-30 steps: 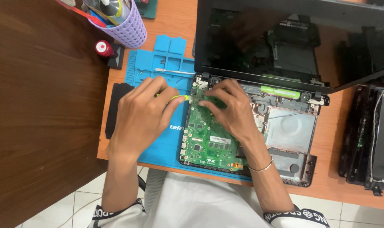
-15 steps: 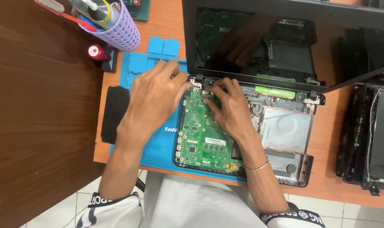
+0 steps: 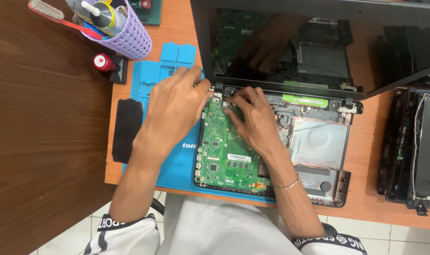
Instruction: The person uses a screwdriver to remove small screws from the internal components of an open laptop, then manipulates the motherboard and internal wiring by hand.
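Note:
An opened laptop base (image 3: 319, 141) lies on a blue work mat (image 3: 177, 160), with a green circuit board (image 3: 224, 156) seated in its left half. The dark screen (image 3: 309, 42) stands tilted up behind it. My left hand (image 3: 175, 111) rests over the board's top left corner by the left hinge, fingertips pinched there. My right hand (image 3: 253, 118) presses its fingertips onto the board's upper edge just right of that. Whether either hand holds a small part is hidden by the fingers.
A purple mesh cup (image 3: 125, 28) with tools and a red brush stands at the back left. A red-capped item (image 3: 101, 61) and a black pad (image 3: 127, 130) lie left of the mat. Another dismantled laptop (image 3: 413, 146) sits at the right. A dark wooden surface (image 3: 40, 141) adjoins on the left.
Both hands have moved up along the board from its middle left edge to the top left corner near the hinge. The view has shifted slightly.

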